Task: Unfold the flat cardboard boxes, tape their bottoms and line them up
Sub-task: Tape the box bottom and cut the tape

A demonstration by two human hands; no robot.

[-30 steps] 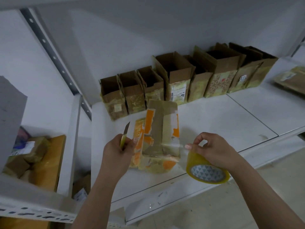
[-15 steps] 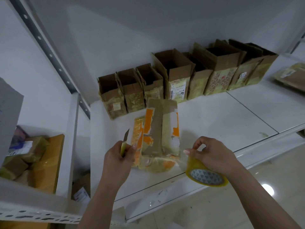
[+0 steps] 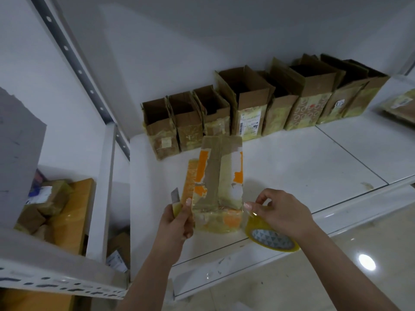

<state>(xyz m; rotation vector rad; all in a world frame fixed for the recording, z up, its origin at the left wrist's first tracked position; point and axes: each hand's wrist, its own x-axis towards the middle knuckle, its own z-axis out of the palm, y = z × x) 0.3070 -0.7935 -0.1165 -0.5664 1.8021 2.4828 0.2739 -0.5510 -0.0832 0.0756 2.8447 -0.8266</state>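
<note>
A small cardboard box [image 3: 219, 176] with orange and white torn labels stands bottom-up on the white shelf [image 3: 303, 164], its bottom flaps facing me. My left hand [image 3: 177, 218] grips a yellow utility knife [image 3: 175, 202], blade up, and its fingertips touch the box's left edge. My right hand [image 3: 280, 212] holds a roll of clear tape [image 3: 272, 237] and pinches the tape end against the box's lower right corner. Several opened boxes [image 3: 247, 104] stand in a row along the back wall.
A flat wrapped parcel [image 3: 402, 106] lies at the far right of the shelf. The lower shelf on the left holds packed parcels [image 3: 51, 205]. A perforated metal upright [image 3: 74, 59] runs diagonally at left. The glossy floor [image 3: 336, 277] lies below the shelf's front edge.
My right hand with the tape roll has moved in to the box's lower right corner, shortening the stretched tape. The left hand has stayed at the box's left edge.
</note>
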